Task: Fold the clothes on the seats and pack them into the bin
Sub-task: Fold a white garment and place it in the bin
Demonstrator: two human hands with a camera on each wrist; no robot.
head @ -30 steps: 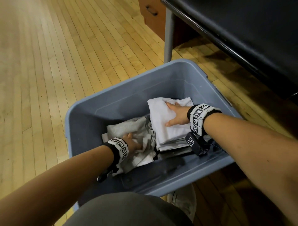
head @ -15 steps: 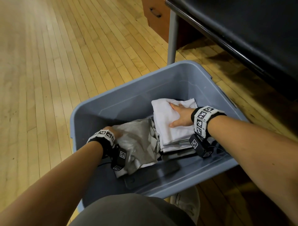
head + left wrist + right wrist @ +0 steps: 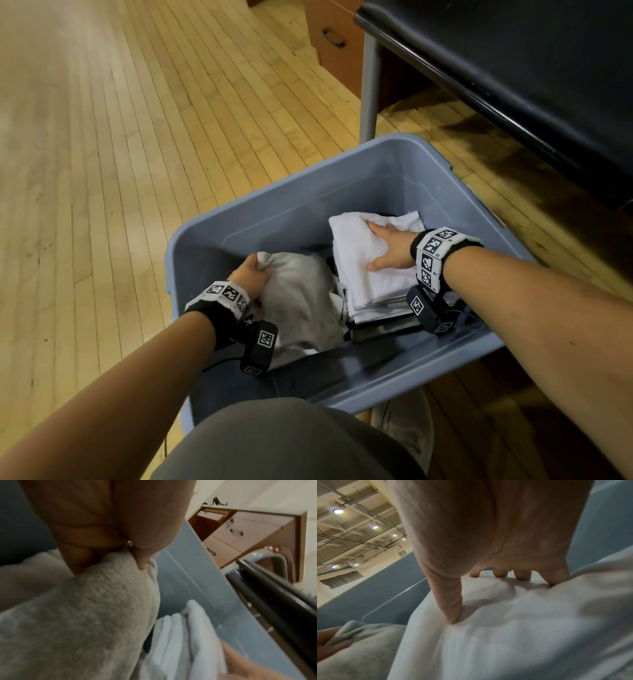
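In the bin (image 3: 239,236), the left hand (image 3: 248,275) pinches the grey sweater's (image 3: 301,301) far-left edge; the right hand (image 3: 394,250), fingers apparently spread, presses the white stack (image 3: 363,274).

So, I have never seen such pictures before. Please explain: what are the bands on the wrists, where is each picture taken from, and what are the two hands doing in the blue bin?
There is no machine here: a person works with bare hands. The wristbands carry printed black-and-white squares, and a small camera hangs under each wrist. The wide picture comes from a camera on the head, looking down; the two close pictures come from those wrist cameras, looking along the fingers. The blue bin stands on a wooden floor. Inside it, the left hand has a grip on a bunched edge of the grey garment. The right hand presses flat on the stack of folded white clothes beside it.
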